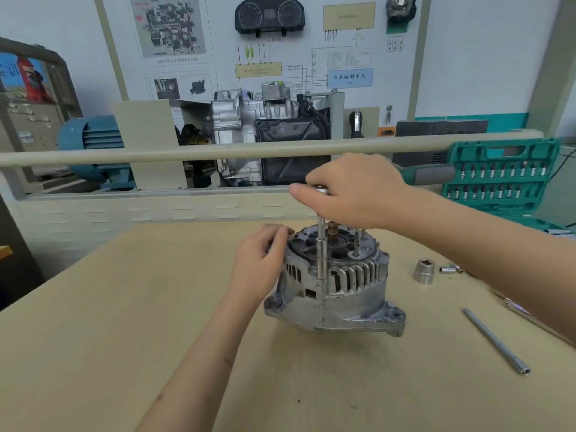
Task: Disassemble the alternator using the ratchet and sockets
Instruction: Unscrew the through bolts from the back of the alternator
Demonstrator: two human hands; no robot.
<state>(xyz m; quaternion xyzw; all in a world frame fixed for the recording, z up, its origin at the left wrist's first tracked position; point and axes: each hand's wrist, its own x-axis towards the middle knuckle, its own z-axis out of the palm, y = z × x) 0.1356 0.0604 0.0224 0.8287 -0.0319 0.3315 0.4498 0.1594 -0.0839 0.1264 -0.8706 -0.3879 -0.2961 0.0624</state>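
Head view, left to right. My left hand (260,260) curls against the rear rim of the alternator (333,285), steadying it where it stands near the middle of the workbench (93,338). My right hand (352,191) grips the ratchet head (322,191) atop a vertical extension bar (321,251) seated on a housing through-bolt, so I judge the step to be loosening that bolt. Next I must turn the ratchet while holding the housing firm. A large socket (424,271) and spare extension bar (495,341) lie right; the socket case (501,176) is behind.

Both forearms bare; left hand (258,263) and right hand (355,191) ungloved, ringless.
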